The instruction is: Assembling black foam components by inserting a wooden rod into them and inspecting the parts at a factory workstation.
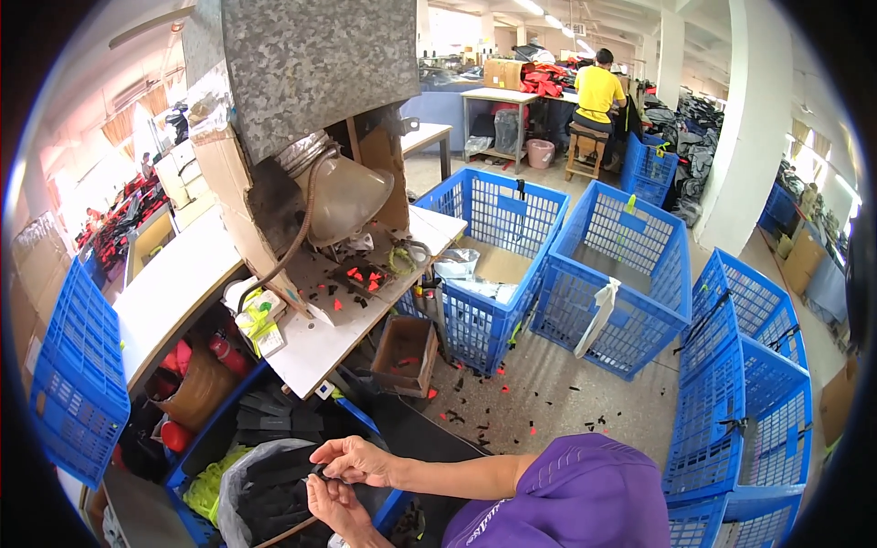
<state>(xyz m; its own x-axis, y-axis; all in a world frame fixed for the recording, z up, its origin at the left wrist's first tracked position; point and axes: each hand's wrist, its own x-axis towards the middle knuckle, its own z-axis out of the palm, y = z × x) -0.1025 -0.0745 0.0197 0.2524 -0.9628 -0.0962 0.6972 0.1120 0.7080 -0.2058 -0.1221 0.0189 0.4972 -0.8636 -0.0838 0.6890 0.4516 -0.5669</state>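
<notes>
My right hand (354, 461) reaches in from the right, its fingers pinched on a small dark piece (320, 472). Just below it, my left hand (336, 507) has its fingers closed at the same piece. Fingertips cover most of it, so its exact kind cannot be made out. Both hands are above a clear plastic bag (239, 482) holding many black strips (274, 493). The bag sits in a blue crate (187, 470), beside bright yellow-green material (212, 484). Folded black pieces (274, 416) lie behind the bag.
A white worktable (297, 352) carries a lamp-like metal hood (352, 196) and red and black scraps (361, 277). A cardboard box (405, 354) stands below its edge. Blue crates (612, 274) line the right; scraps litter the floor (548, 402). A person in yellow (598, 96) sits far back.
</notes>
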